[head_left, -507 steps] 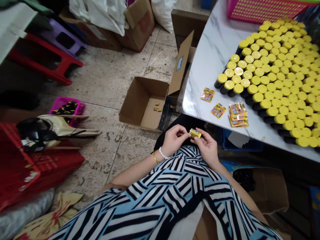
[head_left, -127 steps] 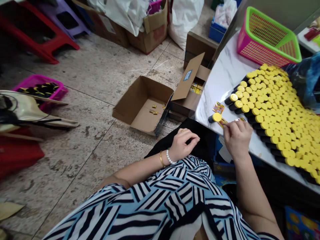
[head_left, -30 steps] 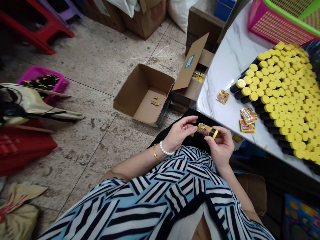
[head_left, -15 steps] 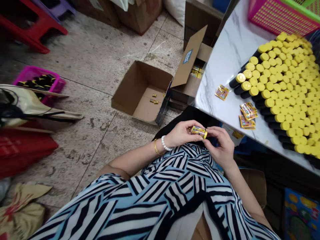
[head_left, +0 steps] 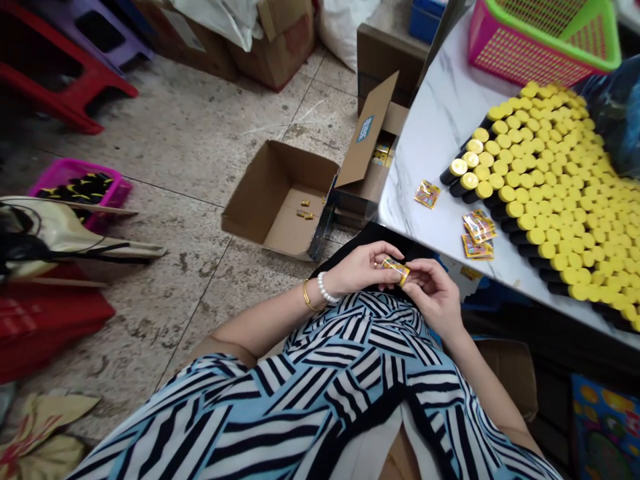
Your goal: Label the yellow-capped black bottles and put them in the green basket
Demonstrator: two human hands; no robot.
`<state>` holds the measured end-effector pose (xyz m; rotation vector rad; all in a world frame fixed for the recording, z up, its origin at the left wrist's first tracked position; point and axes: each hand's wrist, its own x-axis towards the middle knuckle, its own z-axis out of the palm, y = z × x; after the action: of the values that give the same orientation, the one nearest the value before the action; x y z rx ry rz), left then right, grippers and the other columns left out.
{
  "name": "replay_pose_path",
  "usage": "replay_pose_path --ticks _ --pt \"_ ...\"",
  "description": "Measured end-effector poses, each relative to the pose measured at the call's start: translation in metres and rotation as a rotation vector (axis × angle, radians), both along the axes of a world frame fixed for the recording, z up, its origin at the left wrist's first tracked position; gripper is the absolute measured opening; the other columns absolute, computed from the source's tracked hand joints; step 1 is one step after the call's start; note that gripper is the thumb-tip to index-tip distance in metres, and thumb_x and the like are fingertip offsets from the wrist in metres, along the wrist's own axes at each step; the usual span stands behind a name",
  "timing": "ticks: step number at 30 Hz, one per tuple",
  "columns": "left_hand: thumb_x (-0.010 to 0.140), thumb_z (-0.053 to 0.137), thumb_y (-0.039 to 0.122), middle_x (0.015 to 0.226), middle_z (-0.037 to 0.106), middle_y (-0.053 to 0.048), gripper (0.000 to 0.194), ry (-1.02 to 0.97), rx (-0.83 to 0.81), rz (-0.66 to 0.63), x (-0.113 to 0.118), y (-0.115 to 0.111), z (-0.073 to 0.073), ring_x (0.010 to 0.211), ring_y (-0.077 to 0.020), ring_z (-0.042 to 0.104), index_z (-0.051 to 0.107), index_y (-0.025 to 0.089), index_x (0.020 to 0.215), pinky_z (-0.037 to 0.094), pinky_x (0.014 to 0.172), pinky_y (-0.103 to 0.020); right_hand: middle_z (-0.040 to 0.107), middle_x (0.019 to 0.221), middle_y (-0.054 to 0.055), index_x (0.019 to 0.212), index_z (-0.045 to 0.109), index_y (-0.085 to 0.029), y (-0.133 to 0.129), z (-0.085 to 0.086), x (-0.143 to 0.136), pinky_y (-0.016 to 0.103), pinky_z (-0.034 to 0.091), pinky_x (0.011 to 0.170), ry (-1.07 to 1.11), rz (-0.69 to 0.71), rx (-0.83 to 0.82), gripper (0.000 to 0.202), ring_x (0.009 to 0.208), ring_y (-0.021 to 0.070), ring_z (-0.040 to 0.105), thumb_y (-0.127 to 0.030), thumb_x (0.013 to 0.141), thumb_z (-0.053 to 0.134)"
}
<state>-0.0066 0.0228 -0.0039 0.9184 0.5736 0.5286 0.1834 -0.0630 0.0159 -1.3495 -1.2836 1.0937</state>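
Observation:
In front of my lap both hands hold a small yellow tube with a colourful printed wrapper [head_left: 395, 271]. My left hand [head_left: 361, 272] grips its left end between thumb and fingers; a pearl bracelet [head_left: 327, 288] circles that wrist. At the other end, the thumb and fingertips of my right hand [head_left: 434, 291] pinch it. Fingers cover part of the tube. On the white marbled table [head_left: 420, 143] to the right lie a single printed sachet-like label [head_left: 427, 194] and a small pile of similar ones [head_left: 479, 227].
Many black tubes with yellow caps [head_left: 545, 200] stand packed on the table, near a pink-and-green basket [head_left: 525, 53]. On the floor, an open cardboard box [head_left: 270, 180] holds several small yellow pieces. A flapped box [head_left: 367, 143] adjoins it. A magenta basket [head_left: 120, 190] sits left.
The view has shifted, so the table and boxes appear lower and the table further left. The tube has tilted more in my hands, and my right fingers have curled closer around its end.

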Motion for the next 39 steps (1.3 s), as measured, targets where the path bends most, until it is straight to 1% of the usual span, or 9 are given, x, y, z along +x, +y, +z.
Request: replay_pose_path --ticks 4,8,12,18,21,23,28,34,39 --pt "0.082 0.081 0.050 0.068 0.068 0.000 0.052 -0.024 -0.062 -0.082 0.010 0.008 0.020 0.050 -0.0099 0.062 0.059 0.012 0.110 0.047 0.045 -0.018 0.069 0.110 0.004 0.115 0.077 -0.033 0.010 0.027 0.012 0.037 0.062 0.086 -0.124 0.068 0.113 0.027 0.095 0.0182 0.069 -0.025 0.089 0.077" --pt "0.083 0.076 0.060 0.077 0.074 -0.007 0.057 -0.154 -0.099 -0.160 0.026 0.023 0.040 0.047 -0.0097 0.063 0.061 0.012 0.109 0.046 0.041 -0.017 0.069 0.100 0.003 0.099 0.080 -0.031 0.024 0.043 0.015 0.031 0.062 0.067 -0.058 -0.065 0.215 0.014 0.087 0.0176 0.069 -0.023 0.088 0.077" --pt "0.083 0.075 0.064 0.066 0.070 -0.002 0.056 -0.153 -0.104 -0.162 0.041 0.036 0.053 0.041 -0.0087 0.059 0.060 0.013 0.102 0.044 0.037 -0.015 0.068 0.116 0.005 0.121 0.073 -0.033 0.033 0.054 0.019 0.037 0.064 0.076 -0.131 -0.086 0.263 0.033 0.100 0.0221 0.070 -0.028 0.088 0.076" --pt "0.091 0.060 0.069 0.060 0.062 0.002 0.058 -0.061 -0.043 -0.128 0.056 0.029 0.046 0.037 -0.0105 0.056 0.056 0.015 0.111 0.042 0.034 -0.017 0.069 0.126 0.009 0.144 0.056 -0.036 0.031 0.056 0.018 0.049 0.061 0.100 -0.583 -0.048 0.434 0.062 0.117 0.0296 0.068 -0.023 0.086 0.075" --pt "0.094 0.055 0.068 0.055 0.058 0.005 0.065 0.037 0.149 -0.113 0.052 0.031 0.038 0.038 -0.0125 0.054 0.049 0.016 0.133 0.038 0.035 -0.018 0.073 0.115 0.007 0.137 0.061 -0.035 0.036 0.058 0.028 0.043 0.066 0.083 -0.621 -0.015 0.420 0.050 0.101 0.0266 0.074 -0.021 0.090 0.067" --pt "0.096 0.059 0.058 0.066 0.064 0.002 0.056 0.160 0.360 0.041 0.045 0.041 0.037 0.048 -0.0127 0.058 0.051 0.020 0.136 0.044 0.043 -0.021 0.076 0.107 0.005 0.130 0.065 -0.034 0.050 0.070 0.046 0.038 0.066 0.068 -0.654 0.007 0.377 0.043 0.085 0.0242 0.075 -0.024 0.088 0.069" --pt "0.099 0.059 0.035 0.097 0.071 -0.009 0.028 0.460 1.038 0.456 0.039 0.086 0.039 0.088 -0.0217 0.067 0.065 0.020 0.122 0.055 0.084 -0.038 0.079 0.099 0.003 0.118 0.072 -0.028 0.156 0.132 0.131 0.035 0.060 0.069 -0.876 -0.145 0.374 0.033 0.074 0.0194 0.072 -0.041 0.088 0.072" --pt "0.091 0.070 0.039 0.129 0.064 -0.017 0.055 0.736 1.372 0.384 0.061 0.109 0.031 0.120 -0.0341 0.058 0.057 0.016 0.140 0.049 0.105 -0.054 0.077 0.099 0.012 0.116 0.076 -0.017 0.364 0.180 0.222 0.036 0.052 0.080 -1.044 -0.480 0.189 0.044 0.084 0.0225 0.067 -0.049 0.089 0.060" --pt "0.092 0.069 0.040 0.134 0.062 -0.017 0.056 0.806 1.397 0.320 0.062 0.108 0.030 0.119 -0.0338 0.058 0.056 0.016 0.141 0.050 0.104 -0.053 0.074 0.115 0.022 0.128 0.068 -0.007 0.468 0.175 0.250 0.042 0.051 0.090 -1.073 -0.537 0.114 0.055 0.101 0.0292 0.067 -0.045 0.093 0.050"
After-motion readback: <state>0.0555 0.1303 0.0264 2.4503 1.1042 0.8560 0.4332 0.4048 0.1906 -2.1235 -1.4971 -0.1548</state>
